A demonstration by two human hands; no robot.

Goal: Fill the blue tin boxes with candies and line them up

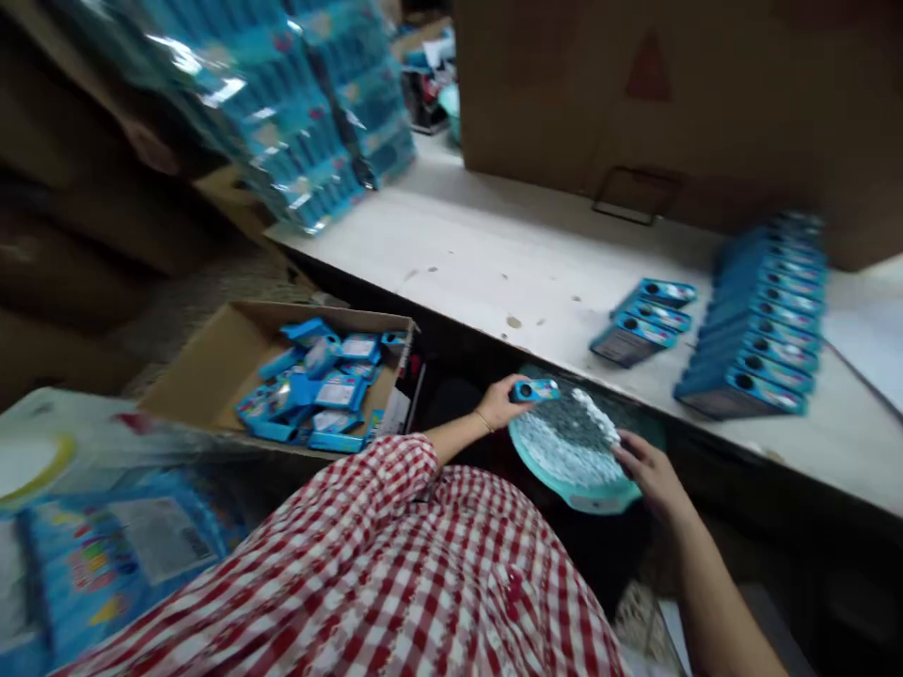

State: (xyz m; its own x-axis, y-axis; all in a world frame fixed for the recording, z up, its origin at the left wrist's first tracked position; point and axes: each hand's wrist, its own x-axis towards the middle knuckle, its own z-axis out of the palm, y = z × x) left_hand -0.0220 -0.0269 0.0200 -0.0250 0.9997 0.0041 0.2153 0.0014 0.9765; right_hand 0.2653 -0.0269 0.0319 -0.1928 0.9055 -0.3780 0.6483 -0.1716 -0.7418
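Because your left hand [498, 402] is closed around a small blue box [534, 391], the step in hand looks like handling that box directly over a round teal tray [564, 491] heaped with pale granules [568, 442]. The box sits just above the tray's upper left edge, near the middle of your view, and your fingers are clamped around its end. Your right hand [653, 475] is at 4 o'clock from the box, with its fingers [625, 451] curled at the edge of the heap. You can't tell from this view whether they are pinching any granules. From this position, the next move calls for a steady hold on the box and care around the loose heap.

At 8 o'clock, an open cardboard box [240, 329] holds loose blue packs [317, 390]. At 2 o'clock, blue packages stand in a long row [758, 320] on a white workbench [494, 254], with three more [639, 322] beside it. Shrink-wrapped blue bundles [303, 103] rise at 11 o'clock.

Your red-and-white checked sleeve [381, 564] blocks the lower part of the view and the area below the tray. The tray's underside is hidden, the granules are too small to identify, and the print on the box is hard to read.
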